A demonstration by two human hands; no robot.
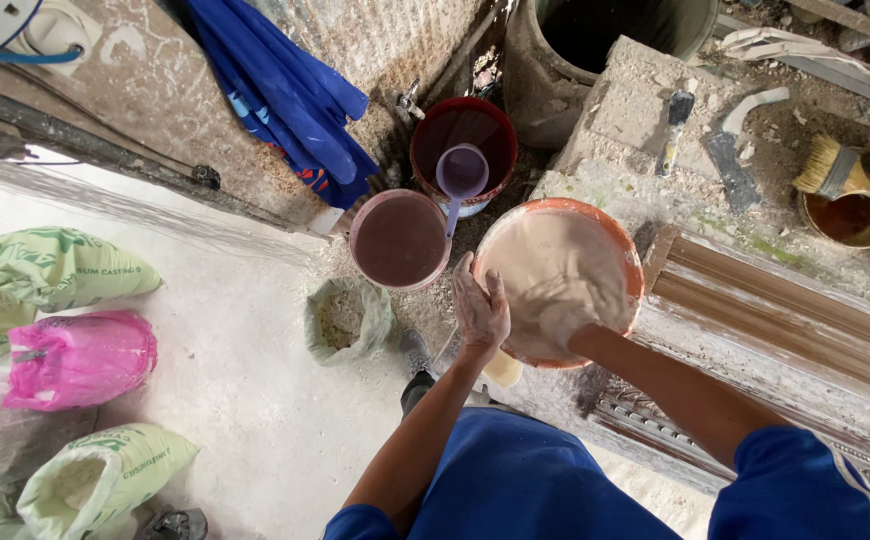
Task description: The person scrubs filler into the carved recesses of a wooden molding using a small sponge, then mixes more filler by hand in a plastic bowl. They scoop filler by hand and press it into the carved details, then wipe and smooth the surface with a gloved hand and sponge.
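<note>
Head view: nearest, the left hand [480, 308] grips the rim of the orange basin [631, 262], steadying it on the ledge, while the right hand [567, 322] is sunk in the pale wet plaster [555, 262] that fills it, coated so I cannot tell how its fingers are set. Just beyond stands a pink bucket [399, 240] of dark liquid, and farther back a red bucket [463, 140] holds a purple scoop [461, 175], both within reach.

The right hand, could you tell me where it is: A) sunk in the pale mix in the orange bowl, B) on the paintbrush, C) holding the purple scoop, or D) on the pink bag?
A: the right hand is coated and buried in the pale mix inside the orange bowl, whose rim the left hand grips.
</note>
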